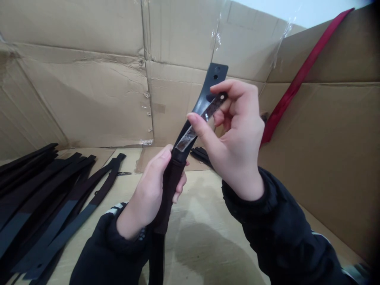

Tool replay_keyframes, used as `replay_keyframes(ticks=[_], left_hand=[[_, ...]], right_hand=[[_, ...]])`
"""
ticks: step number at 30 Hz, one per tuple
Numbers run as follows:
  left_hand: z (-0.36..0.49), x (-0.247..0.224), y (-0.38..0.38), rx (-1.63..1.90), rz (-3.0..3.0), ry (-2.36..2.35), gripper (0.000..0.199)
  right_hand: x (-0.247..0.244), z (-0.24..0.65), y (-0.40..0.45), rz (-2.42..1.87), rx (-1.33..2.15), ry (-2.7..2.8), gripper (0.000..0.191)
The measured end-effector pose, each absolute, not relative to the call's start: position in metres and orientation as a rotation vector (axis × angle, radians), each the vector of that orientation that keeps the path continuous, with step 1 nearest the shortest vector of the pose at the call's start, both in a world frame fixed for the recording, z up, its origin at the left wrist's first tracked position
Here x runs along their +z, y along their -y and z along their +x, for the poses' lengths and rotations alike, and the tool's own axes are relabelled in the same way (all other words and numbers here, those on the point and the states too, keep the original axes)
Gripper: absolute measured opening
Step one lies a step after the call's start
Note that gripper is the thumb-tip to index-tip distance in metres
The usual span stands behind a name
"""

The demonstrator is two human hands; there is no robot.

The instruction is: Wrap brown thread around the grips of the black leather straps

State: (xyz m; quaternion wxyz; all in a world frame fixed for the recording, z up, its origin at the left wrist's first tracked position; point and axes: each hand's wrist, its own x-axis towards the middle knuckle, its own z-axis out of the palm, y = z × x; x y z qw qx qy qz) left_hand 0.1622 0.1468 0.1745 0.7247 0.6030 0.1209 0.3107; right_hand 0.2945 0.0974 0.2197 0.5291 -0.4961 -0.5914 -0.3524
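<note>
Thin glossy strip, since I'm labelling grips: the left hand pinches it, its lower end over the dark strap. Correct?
Wrong hand: the head view shows the thin glossy strip pinched in the right hand, its lower end over the dark strap.

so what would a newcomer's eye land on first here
Probably the bright red strip running diagonally down the cardboard wall at right. Next, the shiny narrow piece in the right hand, over the dark strap in the left hand. Then the dark straps piled at lower left.
</note>
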Motion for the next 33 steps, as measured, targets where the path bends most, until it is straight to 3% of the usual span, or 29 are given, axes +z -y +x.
replay_keyframes(ticks=[33], left_hand=[[0.161, 0.177, -0.150, 0.687, 1.344, -0.269, 0.037]], right_hand=[[0.226, 0.292, -0.092, -1.244, -0.882, 1.521, 0.033]])
